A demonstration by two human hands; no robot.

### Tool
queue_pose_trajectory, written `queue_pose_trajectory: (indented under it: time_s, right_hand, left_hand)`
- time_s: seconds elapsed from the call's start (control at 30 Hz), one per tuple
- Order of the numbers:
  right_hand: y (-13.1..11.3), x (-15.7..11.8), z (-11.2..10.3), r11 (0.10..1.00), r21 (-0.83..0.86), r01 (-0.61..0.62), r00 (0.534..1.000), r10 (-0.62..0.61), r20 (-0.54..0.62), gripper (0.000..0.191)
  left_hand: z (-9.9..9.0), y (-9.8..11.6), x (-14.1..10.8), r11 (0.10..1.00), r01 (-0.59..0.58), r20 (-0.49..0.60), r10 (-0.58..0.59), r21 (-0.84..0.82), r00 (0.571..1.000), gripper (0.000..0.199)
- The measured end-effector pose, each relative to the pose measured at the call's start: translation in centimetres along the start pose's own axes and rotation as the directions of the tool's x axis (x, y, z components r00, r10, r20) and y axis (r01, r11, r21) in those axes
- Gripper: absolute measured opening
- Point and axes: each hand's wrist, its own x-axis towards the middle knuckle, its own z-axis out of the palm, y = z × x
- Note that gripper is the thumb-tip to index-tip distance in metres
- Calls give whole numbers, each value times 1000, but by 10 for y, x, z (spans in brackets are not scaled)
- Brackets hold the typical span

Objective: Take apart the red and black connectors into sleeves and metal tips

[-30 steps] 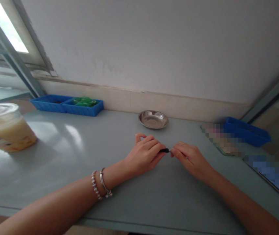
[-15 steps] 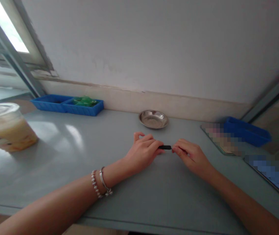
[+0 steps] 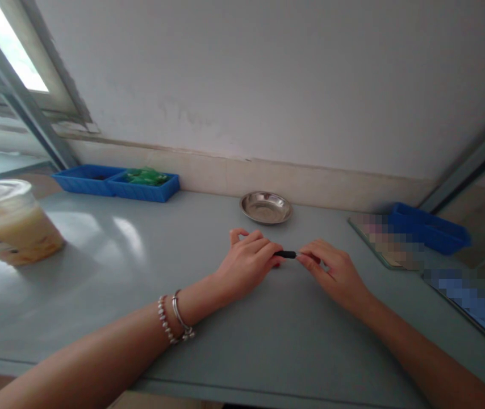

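Note:
A slim black rod [image 3: 287,254] spans the gap between my hands, with a short thin metallic piece at its right end. My left hand [image 3: 249,257] is closed on the rod's left end, its little finger raised and curled. The fingertips of my right hand [image 3: 325,264] pinch the metallic end. What lies inside either grip is hidden, so I cannot tell the rod's kind. Something small and red [image 3: 276,265] shows just under my left fingertips; too little of it is visible to name. Behind my hands, a shallow round steel dish [image 3: 267,208] sits near the wall.
At the back left, a blue two-part tray [image 3: 140,192] holds green pieces [image 3: 146,176]. A lidded plastic cup [image 3: 10,227] with a drink stands at the left. On the right are another blue tray [image 3: 430,227] and two flat devices with blurred screens [image 3: 383,244].
Slightly more of the thin metallic piece shows between the black rod and my right fingers. The red bit beneath my left fingertips is now visible. Both hands have barely moved.

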Motion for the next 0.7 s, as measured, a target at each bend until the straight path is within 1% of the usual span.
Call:
queue_pose_trajectory:
  time_s: [0.13, 0.27, 0.37, 0.47, 0.6, 0.7]
  right_hand:
    - [0, 0, 0, 1000, -4, 6, 999, -6, -36, 15]
    - [0, 0, -1, 1000, -14, 16, 999, -17, -30, 11]
    - [0, 0, -1, 1000, -19, 22, 999, -23, -27, 9]
    - [-1, 0, 1, 1000, -14, 10, 999, -11, -30, 10]
    - [-2, 0, 1, 1000, -1, -2, 1000, 2, -25, 15]
    - [-2, 0, 0, 1000, -15, -13, 999, 12, -49, 16]
  left_hand:
    - [1, -1, -1, 1000, 12, 13, -12, 23, 1000, 22]
    - [3, -3, -1, 1000, 20, 27, -21, 13, 999, 26]
    - [3, -3, -1, 1000, 21, 38, -21, 12, 999, 26]
    - [3, -3, 0, 1000, 19, 44, -20, 21, 999, 24]
    - [3, -1, 0, 1000, 15, 39, -16, 24, 999, 23]
    - [3, -2, 0, 1000, 11, 35, -12, 25, 999, 22]
